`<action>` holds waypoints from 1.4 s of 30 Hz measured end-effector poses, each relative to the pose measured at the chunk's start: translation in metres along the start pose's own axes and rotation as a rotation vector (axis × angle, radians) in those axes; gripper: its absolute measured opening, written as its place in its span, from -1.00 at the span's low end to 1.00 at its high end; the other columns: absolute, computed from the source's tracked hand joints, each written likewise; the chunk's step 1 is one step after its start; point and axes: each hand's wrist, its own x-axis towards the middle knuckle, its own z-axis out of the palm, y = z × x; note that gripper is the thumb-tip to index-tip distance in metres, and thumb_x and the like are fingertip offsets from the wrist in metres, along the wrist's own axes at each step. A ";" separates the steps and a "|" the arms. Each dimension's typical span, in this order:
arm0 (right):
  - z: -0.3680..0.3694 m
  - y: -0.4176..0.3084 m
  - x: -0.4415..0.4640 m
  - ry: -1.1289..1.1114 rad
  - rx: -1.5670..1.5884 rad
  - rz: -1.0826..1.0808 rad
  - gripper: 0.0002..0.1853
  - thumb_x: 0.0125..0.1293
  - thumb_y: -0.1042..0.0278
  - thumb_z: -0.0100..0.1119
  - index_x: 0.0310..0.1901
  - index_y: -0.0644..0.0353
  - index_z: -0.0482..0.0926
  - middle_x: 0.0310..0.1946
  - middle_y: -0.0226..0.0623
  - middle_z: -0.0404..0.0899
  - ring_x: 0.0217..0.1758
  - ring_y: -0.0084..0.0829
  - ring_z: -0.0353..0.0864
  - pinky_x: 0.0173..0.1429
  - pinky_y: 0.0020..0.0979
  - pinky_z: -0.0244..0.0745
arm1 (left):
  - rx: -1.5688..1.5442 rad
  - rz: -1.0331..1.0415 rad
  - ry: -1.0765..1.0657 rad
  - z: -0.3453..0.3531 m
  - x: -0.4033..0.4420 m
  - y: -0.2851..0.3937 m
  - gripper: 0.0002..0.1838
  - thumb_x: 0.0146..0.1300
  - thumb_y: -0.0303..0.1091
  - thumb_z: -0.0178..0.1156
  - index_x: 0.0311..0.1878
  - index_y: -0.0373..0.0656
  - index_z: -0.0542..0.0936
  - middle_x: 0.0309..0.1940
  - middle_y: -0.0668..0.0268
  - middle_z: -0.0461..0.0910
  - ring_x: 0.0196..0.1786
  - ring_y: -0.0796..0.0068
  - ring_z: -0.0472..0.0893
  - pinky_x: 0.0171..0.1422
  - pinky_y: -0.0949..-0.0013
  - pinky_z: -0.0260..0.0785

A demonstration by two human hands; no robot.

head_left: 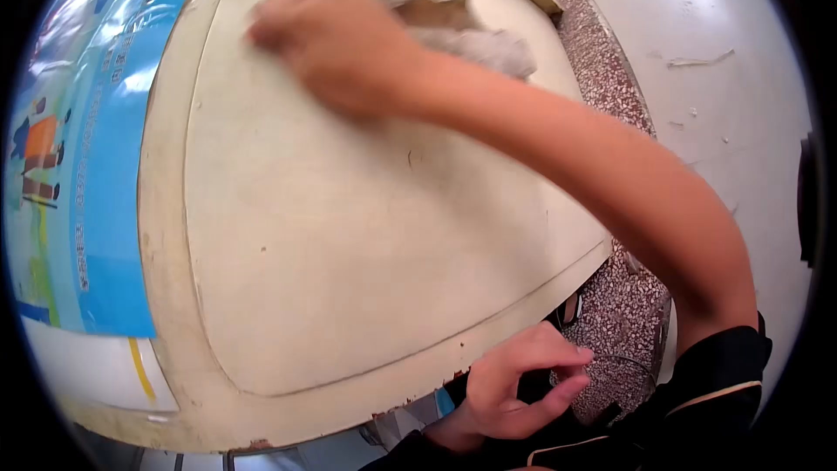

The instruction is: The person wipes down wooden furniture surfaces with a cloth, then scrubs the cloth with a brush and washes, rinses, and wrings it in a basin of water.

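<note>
My right hand (340, 48) reaches across to the far left part of a cream-coloured board (349, 235), blurred by motion. Its fingers are curled, and whatever they may hold is hidden. Behind my right wrist lies a crumpled greyish cloth-like piece (493, 48) with a brown inner side; I cannot tell whether the hand touches it. My left hand (519, 384) is near the lower edge of the board, thumb and index finger bent together in a pinch. A thin dark line shows beside those fingertips, but what is between them is too small to make out.
A blue printed poster (113, 166) under shiny plastic lies along the left. A speckled stone strip (602, 61) borders the board on the right, beside a pale floor (697, 113) with small scraps. The board's lower edge (375, 423) looks chipped and rusty.
</note>
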 end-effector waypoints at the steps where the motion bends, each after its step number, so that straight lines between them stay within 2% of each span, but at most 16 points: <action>1: -0.008 0.006 -0.001 -0.012 -0.067 0.110 -0.84 0.34 0.32 0.05 -0.31 0.19 0.55 -0.26 -0.17 0.64 -0.13 -0.06 0.55 0.01 -0.10 0.44 | -0.011 -0.009 -0.005 0.000 0.000 0.002 -0.60 0.10 -0.75 0.30 0.04 -0.38 0.53 -0.33 0.10 0.61 -0.36 0.32 0.58 -0.27 0.37 0.40; 5: 0.001 -0.033 -0.003 -0.064 0.073 -0.075 -0.85 0.35 0.34 0.03 -0.27 0.12 0.61 -0.26 -0.25 0.64 -0.11 -0.10 0.56 0.04 -0.12 0.43 | 0.032 0.002 -0.027 0.003 0.002 0.000 -0.60 0.10 -0.75 0.30 0.03 -0.38 0.52 -0.34 0.11 0.61 -0.34 0.31 0.59 -0.24 0.37 0.42; 7: 0.004 0.004 -0.001 -0.017 -0.070 0.061 -0.84 0.27 0.34 0.01 -0.26 0.06 0.61 -0.27 -0.31 0.64 -0.13 -0.16 0.60 -0.03 -0.13 0.48 | 0.041 -0.024 0.015 0.005 -0.005 -0.001 -0.60 0.10 -0.74 0.30 0.04 -0.38 0.52 -0.31 0.10 0.61 -0.33 0.31 0.59 -0.23 0.38 0.42; 11: 0.014 -0.039 -0.001 0.004 0.026 -0.128 -0.81 0.30 0.37 0.01 -0.22 0.10 0.65 -0.24 -0.23 0.66 -0.12 -0.15 0.60 -0.03 -0.11 0.50 | 0.002 0.047 -0.029 0.008 0.004 0.001 -0.62 0.11 -0.73 0.30 0.03 -0.37 0.52 -0.25 0.10 0.61 -0.31 0.36 0.59 -0.22 0.38 0.42; 15: -0.009 -0.011 0.012 0.026 -0.062 0.067 -0.84 0.25 0.40 0.05 -0.26 0.11 0.65 -0.27 -0.23 0.65 -0.08 -0.12 0.60 -0.06 -0.17 0.55 | -0.044 0.037 0.110 0.011 -0.006 -0.004 -0.62 0.13 -0.72 0.29 0.03 -0.35 0.51 -0.19 0.13 0.59 -0.26 0.42 0.56 -0.17 0.44 0.40; 21: 0.012 -0.026 0.009 -0.008 -0.006 -0.101 -0.79 0.39 0.32 0.00 -0.30 0.19 0.60 -0.25 -0.16 0.65 -0.10 -0.12 0.61 0.00 -0.22 0.51 | 0.005 0.087 0.037 0.010 0.004 -0.003 -0.69 0.15 -0.71 0.26 -0.04 -0.41 0.44 -0.26 0.07 0.50 -0.36 0.36 0.53 -0.23 0.37 0.39; 23: -0.006 0.011 0.008 -0.140 0.012 0.273 -0.79 0.38 0.33 0.00 -0.33 0.19 0.59 -0.24 -0.16 0.66 -0.10 -0.11 0.62 -0.01 -0.20 0.51 | 0.011 0.072 0.051 0.012 0.000 -0.003 -0.68 0.15 -0.71 0.26 -0.03 -0.41 0.44 -0.25 0.06 0.52 -0.35 0.36 0.53 -0.23 0.37 0.39; 25: -0.004 0.003 0.005 -0.107 -0.068 0.247 -0.83 0.36 0.34 0.01 -0.30 0.16 0.58 -0.25 -0.19 0.64 -0.10 -0.13 0.62 -0.01 -0.17 0.51 | 0.015 0.045 0.024 0.014 0.004 -0.003 -0.70 0.15 -0.71 0.27 -0.06 -0.40 0.44 -0.27 0.07 0.52 -0.35 0.35 0.53 -0.24 0.37 0.39; 27: 0.019 -0.035 0.000 -0.065 -0.136 -0.108 -0.86 0.35 0.33 0.02 -0.28 0.14 0.56 -0.26 -0.21 0.62 -0.09 -0.17 0.62 -0.01 -0.17 0.51 | 0.036 0.039 -0.019 0.010 0.008 -0.003 -0.70 0.15 -0.72 0.26 -0.07 -0.40 0.44 -0.28 0.07 0.51 -0.34 0.35 0.53 -0.24 0.36 0.39; 29: 0.007 -0.056 0.001 -0.111 0.106 -0.162 -0.84 0.35 0.32 0.00 -0.28 0.16 0.55 -0.22 -0.21 0.63 -0.08 -0.20 0.62 0.04 -0.19 0.50 | 0.013 0.042 0.015 0.007 0.003 -0.004 -0.69 0.14 -0.75 0.23 -0.05 -0.39 0.44 -0.26 0.06 0.52 -0.33 0.35 0.53 -0.22 0.37 0.39; 31: 0.020 -0.002 -0.001 0.058 -0.046 -0.064 -0.81 0.28 0.33 -0.01 -0.31 0.06 0.64 -0.28 -0.18 0.66 -0.10 -0.13 0.63 -0.02 -0.13 0.52 | -0.007 0.021 0.039 0.006 0.001 -0.004 -0.67 0.15 -0.76 0.22 -0.02 -0.39 0.43 -0.24 0.05 0.52 -0.29 0.33 0.54 -0.17 0.38 0.39; 33: -0.019 0.015 -0.002 -0.263 -0.017 0.434 -0.77 0.21 0.43 -0.04 -0.26 0.10 0.66 -0.23 -0.10 0.65 -0.12 -0.02 0.62 -0.01 -0.12 0.52 | 0.042 0.020 0.016 0.010 0.004 -0.001 -0.68 0.16 -0.76 0.20 -0.02 -0.39 0.43 -0.25 0.04 0.52 -0.26 0.33 0.54 -0.12 0.38 0.40; 35: -0.004 -0.007 -0.017 -0.027 -0.035 0.171 -0.80 0.23 0.38 0.00 -0.28 0.12 0.65 -0.25 -0.11 0.65 -0.13 -0.03 0.63 -0.01 -0.10 0.51 | 0.066 0.023 -0.013 0.010 0.007 -0.001 -0.68 0.17 -0.76 0.20 -0.01 -0.40 0.43 -0.24 0.04 0.52 -0.23 0.33 0.53 -0.08 0.38 0.40; 39: -0.006 -0.040 -0.018 -0.118 0.080 -0.013 -0.81 0.29 0.33 0.00 -0.28 0.16 0.61 -0.24 -0.17 0.65 -0.08 -0.07 0.62 0.01 -0.09 0.47 | 0.020 0.010 0.018 0.009 0.002 -0.004 -0.73 0.21 -0.75 0.15 -0.03 -0.39 0.42 -0.23 0.05 0.51 -0.30 0.39 0.52 -0.19 0.44 0.42; 41: -0.012 -0.005 -0.027 -0.025 0.036 0.157 -0.76 0.37 0.23 0.00 -0.28 0.21 0.58 -0.26 -0.12 0.63 -0.09 -0.04 0.60 0.00 -0.07 0.46 | 0.033 0.038 0.060 0.011 0.002 -0.003 -0.76 0.24 -0.75 0.10 -0.03 -0.40 0.41 -0.24 0.06 0.50 -0.32 0.43 0.52 -0.24 0.46 0.43; 42: -0.022 -0.003 -0.028 -0.162 -0.046 0.414 -0.67 0.45 0.16 -0.06 -0.27 0.25 0.56 -0.23 -0.08 0.62 -0.06 0.01 0.57 0.02 -0.08 0.45 | 0.051 0.030 0.042 0.012 0.001 -0.006 -0.76 0.27 -0.72 0.09 -0.01 -0.38 0.40 -0.23 0.11 0.50 -0.31 0.47 0.52 -0.21 0.47 0.42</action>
